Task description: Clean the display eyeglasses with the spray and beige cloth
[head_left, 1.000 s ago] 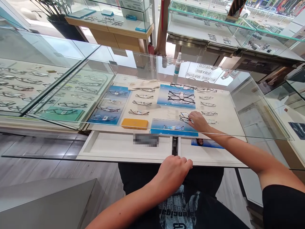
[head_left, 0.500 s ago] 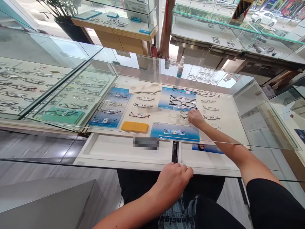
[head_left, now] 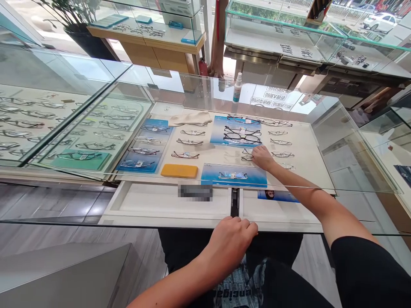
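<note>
My right hand (head_left: 262, 157) reaches under the glass top into the pulled-out white display tray (head_left: 167, 201). Its fingertips pinch a thin-framed pair of glasses (head_left: 246, 154) lying on the tray, just below a blue pad (head_left: 218, 132) that carries dark frames. My left hand (head_left: 229, 241) sits at the tray's front edge, fingers curled over it near the centre gap. Rows of other glasses (head_left: 189, 142) lie left of my right hand, and more pairs (head_left: 281, 142) lie to its right.
A yellow case (head_left: 179, 171) and a blue card (head_left: 234, 175) lie near the tray's front. A beige cloth (head_left: 190, 118) lies at the back. A spray bottle (head_left: 237, 87) stands on the glass counter. More glass cases with frames (head_left: 64, 128) stand at left and behind.
My right hand has slid slightly away from me and leftward on the tray, with the glasses under its fingertips. My left hand stays on the tray's front edge.
</note>
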Action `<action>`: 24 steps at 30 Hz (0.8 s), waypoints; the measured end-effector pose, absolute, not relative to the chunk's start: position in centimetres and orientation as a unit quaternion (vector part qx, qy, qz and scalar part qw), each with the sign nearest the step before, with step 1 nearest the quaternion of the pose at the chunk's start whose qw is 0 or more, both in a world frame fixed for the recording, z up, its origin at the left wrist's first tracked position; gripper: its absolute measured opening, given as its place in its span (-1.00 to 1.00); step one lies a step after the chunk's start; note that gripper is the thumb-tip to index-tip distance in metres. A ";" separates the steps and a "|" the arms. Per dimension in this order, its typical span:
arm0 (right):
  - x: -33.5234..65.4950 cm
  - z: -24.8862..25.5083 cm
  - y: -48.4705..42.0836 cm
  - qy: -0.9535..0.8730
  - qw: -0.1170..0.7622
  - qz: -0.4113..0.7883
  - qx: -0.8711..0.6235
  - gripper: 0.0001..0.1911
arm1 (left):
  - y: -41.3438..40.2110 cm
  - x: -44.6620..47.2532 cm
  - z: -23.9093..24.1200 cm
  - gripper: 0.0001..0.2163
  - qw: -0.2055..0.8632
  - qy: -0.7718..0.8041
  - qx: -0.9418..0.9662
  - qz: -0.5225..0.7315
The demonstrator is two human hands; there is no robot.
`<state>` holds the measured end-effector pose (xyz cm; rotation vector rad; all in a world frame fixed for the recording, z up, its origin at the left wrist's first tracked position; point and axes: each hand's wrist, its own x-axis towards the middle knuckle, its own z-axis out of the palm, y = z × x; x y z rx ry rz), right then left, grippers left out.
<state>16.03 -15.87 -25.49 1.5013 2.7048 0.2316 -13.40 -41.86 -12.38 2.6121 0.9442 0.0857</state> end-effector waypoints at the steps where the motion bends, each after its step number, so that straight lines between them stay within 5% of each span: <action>1: 16.0 -25.4 -15.8 0.871 0.020 0.072 0.486 -0.72 | -41.9 -13.4 -12.5 -0.85 0.178 0.334 0.925 0.034; 12: 15.8 -24.9 -16.2 0.871 0.005 0.028 0.490 -0.72 | -42.0 -13.5 -13.0 -0.84 0.152 0.333 0.928 0.063; 24: 16.3 -23.8 -15.6 0.817 -0.024 0.070 0.572 -0.49 | -41.8 -13.4 -12.0 -0.81 0.173 0.326 0.929 0.022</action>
